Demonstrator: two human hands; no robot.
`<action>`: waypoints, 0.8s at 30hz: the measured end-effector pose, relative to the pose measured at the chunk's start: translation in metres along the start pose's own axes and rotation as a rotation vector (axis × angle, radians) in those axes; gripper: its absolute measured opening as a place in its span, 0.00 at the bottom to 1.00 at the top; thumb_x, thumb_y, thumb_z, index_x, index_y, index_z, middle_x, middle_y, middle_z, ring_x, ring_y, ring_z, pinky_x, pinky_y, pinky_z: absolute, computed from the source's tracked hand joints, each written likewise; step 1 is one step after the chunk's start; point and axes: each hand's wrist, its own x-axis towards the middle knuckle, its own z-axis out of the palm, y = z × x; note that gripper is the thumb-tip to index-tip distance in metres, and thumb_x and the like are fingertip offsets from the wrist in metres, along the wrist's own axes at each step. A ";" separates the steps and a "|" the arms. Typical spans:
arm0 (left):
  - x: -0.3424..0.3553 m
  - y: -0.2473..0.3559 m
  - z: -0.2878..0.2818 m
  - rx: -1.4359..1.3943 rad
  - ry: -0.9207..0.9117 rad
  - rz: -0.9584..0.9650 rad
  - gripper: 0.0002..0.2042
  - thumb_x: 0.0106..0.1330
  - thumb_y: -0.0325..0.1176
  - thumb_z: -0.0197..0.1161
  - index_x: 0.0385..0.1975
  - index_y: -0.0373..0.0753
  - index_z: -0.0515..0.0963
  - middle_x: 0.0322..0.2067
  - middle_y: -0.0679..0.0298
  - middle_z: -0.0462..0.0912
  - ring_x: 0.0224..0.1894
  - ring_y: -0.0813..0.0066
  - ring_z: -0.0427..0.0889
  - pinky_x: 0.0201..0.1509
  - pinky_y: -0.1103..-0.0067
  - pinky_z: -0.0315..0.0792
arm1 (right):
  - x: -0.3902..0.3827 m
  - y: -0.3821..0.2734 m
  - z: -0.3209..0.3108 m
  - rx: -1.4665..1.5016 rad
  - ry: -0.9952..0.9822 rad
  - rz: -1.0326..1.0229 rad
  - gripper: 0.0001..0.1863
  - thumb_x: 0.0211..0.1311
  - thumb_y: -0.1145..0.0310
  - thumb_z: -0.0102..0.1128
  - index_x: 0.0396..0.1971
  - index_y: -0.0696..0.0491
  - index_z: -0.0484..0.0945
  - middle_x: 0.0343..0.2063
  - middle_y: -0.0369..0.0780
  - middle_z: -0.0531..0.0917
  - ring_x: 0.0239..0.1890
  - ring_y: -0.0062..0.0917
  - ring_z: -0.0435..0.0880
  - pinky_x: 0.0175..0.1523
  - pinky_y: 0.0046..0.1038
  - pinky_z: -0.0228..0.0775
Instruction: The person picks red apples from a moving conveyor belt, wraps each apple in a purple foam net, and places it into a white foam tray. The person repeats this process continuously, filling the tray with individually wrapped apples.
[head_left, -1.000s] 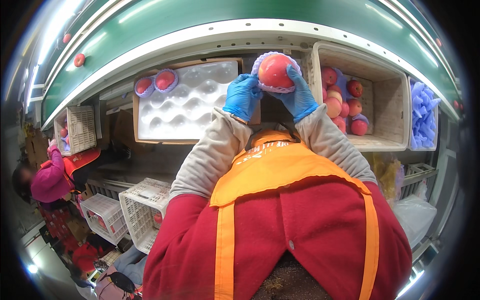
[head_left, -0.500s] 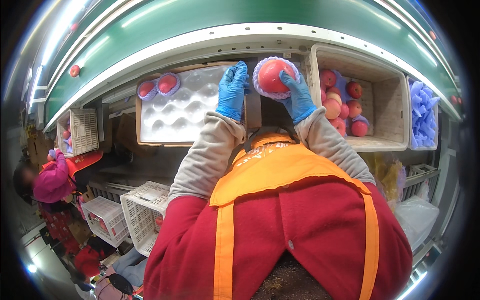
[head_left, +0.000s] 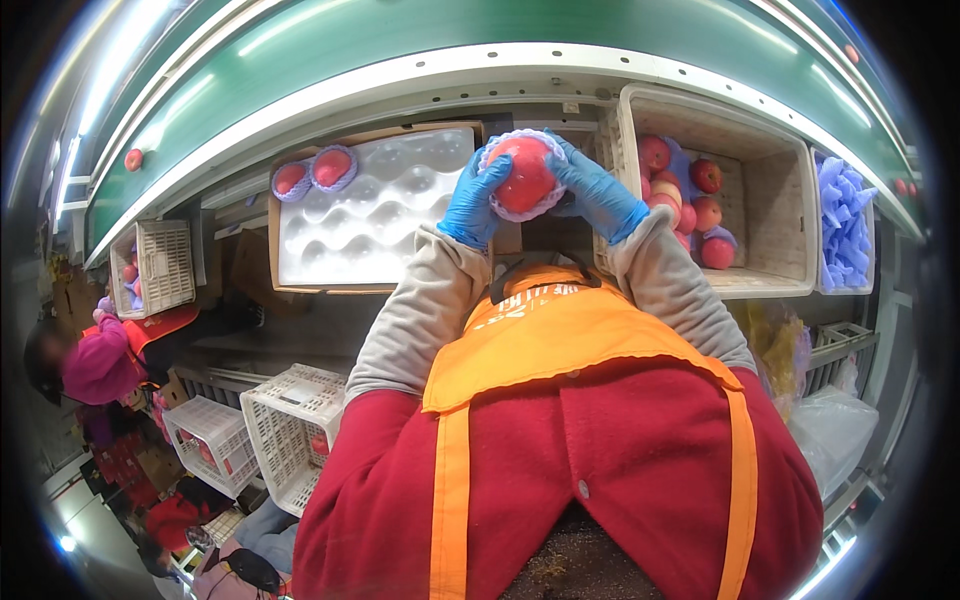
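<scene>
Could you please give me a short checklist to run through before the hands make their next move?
1. Left hand on the held apple: ok, thumb over its left side.
2. Right hand at the apple: ok, at its right side.
3. Foam net around the apple: ok, where visible.
4. Apple's underside unmarked: cannot tell, hidden.
5. Free hollows in the white tray: ok, many.
6. All apples in the right-hand crate netted: not ok, several are bare.

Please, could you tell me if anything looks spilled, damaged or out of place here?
Nothing looks clearly spilled or damaged. Slightly odd: soft purple foam lies among the round red apples in the deep beige plastic crate, although a narrow white bin beside it holds similar bluish-purple foam.
</scene>
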 end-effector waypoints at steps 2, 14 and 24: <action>0.002 -0.001 -0.004 -0.030 0.032 0.034 0.30 0.58 0.43 0.67 0.56 0.35 0.66 0.50 0.56 0.74 0.51 0.65 0.76 0.56 0.70 0.73 | 0.000 0.000 0.005 -0.144 0.094 -0.050 0.30 0.57 0.54 0.65 0.56 0.49 0.67 0.47 0.39 0.76 0.51 0.25 0.75 0.52 0.28 0.70; -0.006 0.004 0.019 0.220 0.289 0.298 0.40 0.51 0.39 0.74 0.62 0.36 0.58 0.53 0.58 0.70 0.53 0.67 0.73 0.56 0.73 0.72 | 0.011 0.022 0.016 -0.282 0.266 -0.220 0.09 0.56 0.74 0.61 0.35 0.52 0.71 0.32 0.34 0.77 0.31 0.14 0.74 0.36 0.19 0.71; -0.012 0.015 0.024 0.240 0.053 0.261 0.32 0.62 0.43 0.64 0.62 0.36 0.62 0.58 0.58 0.69 0.58 0.69 0.69 0.63 0.75 0.64 | 0.006 -0.008 0.021 0.524 -0.254 0.028 0.32 0.56 0.59 0.66 0.58 0.54 0.65 0.52 0.41 0.74 0.55 0.27 0.73 0.60 0.31 0.66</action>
